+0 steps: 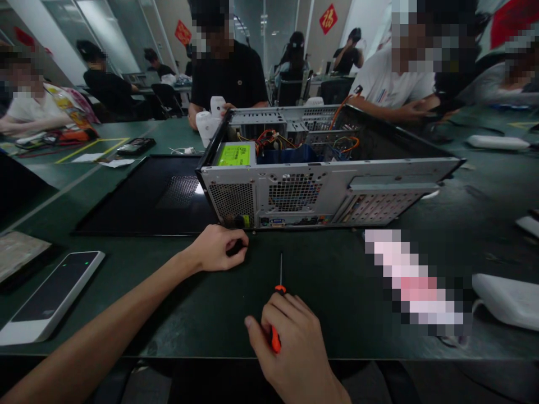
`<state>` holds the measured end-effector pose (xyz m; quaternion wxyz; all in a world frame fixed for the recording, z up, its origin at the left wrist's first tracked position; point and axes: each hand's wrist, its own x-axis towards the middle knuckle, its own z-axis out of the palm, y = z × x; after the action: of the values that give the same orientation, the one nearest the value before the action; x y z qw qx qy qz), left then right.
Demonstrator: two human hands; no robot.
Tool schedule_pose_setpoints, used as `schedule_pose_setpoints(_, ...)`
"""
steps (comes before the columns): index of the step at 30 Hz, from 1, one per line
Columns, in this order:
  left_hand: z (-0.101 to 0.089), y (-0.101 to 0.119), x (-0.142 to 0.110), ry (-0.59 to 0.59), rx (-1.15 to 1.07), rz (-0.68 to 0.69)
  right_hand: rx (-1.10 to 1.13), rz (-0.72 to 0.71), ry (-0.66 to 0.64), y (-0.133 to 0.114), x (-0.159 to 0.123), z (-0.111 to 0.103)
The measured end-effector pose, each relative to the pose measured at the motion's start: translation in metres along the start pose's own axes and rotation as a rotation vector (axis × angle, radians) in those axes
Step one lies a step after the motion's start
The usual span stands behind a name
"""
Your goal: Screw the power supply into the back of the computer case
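Note:
An open computer case (332, 174) lies on its side across the green table, its rear panel towards me. My left hand (221, 248) rests on the table just in front of the panel's lower left corner. Its fingers are curled in towards the thumb, and whatever may be between them cannot be made out. Close to the table's front edge, my right hand (295, 342) is closed over the orange handle of a screwdriver (281, 269), whose thin shaft points away from me towards the case. A lime-green label marks the power supply (233, 154) inside the case.
Beneath and left of the case lies a black side panel (138, 196). A white device with a dark screen (54, 292) is at the left. At the right are a blurred-out object (415, 280) and a white object (507, 300). Other people sit across the table.

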<state>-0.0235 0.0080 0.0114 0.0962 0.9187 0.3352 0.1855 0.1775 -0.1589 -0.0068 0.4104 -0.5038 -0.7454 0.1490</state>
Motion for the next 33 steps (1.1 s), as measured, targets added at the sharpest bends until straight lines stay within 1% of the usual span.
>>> schedule_pose_setpoints(3,0.001,-0.002,0.001,-0.026,-0.123,-0.065,0.026,-0.037,0.050,0.000,0.001,-0.003)
schedule_pose_setpoints(5,0.000,-0.003,0.002,-0.045,-0.258,-0.144,0.048,-0.051,0.066,0.000,0.001,-0.007)
schedule_pose_setpoints(7,-0.003,-0.004,0.003,-0.067,-0.467,-0.255,0.087,-0.080,0.077,-0.001,0.001,-0.010)
schedule_pose_setpoints(9,-0.007,-0.004,0.004,-0.088,-0.701,-0.323,0.144,-0.130,0.081,-0.002,0.001,-0.013)
schedule_pose_setpoints(11,-0.010,-0.004,0.004,-0.129,-0.907,-0.328,0.179,-0.194,0.077,-0.003,0.002,-0.015)
schedule_pose_setpoints(14,-0.012,-0.006,0.004,-0.212,-1.167,-0.339,0.162,-0.325,0.108,-0.006,0.003,-0.018)
schedule_pose_setpoints(15,-0.011,-0.007,0.003,-0.227,-1.245,-0.346,0.153,-0.365,0.113,-0.007,0.003,-0.019)
schedule_pose_setpoints(17,-0.009,-0.009,0.002,-0.218,-1.375,-0.352,0.156,-0.437,0.112,-0.008,0.004,-0.020)
schedule_pose_setpoints(19,-0.007,-0.010,0.001,-0.197,-1.454,-0.362,0.163,-0.460,0.087,-0.010,0.004,-0.022)
schedule_pose_setpoints(22,-0.006,-0.010,0.001,-0.187,-1.510,-0.379,0.188,-0.464,0.091,-0.014,0.004,-0.021)
schedule_pose_setpoints(27,-0.008,-0.010,0.001,-0.218,-1.524,-0.356,0.228,-0.480,0.098,-0.019,0.008,-0.016)
schedule_pose_setpoints(33,-0.009,-0.011,0.001,-0.250,-1.560,-0.344,0.277,-0.468,0.106,-0.017,0.010,-0.010)
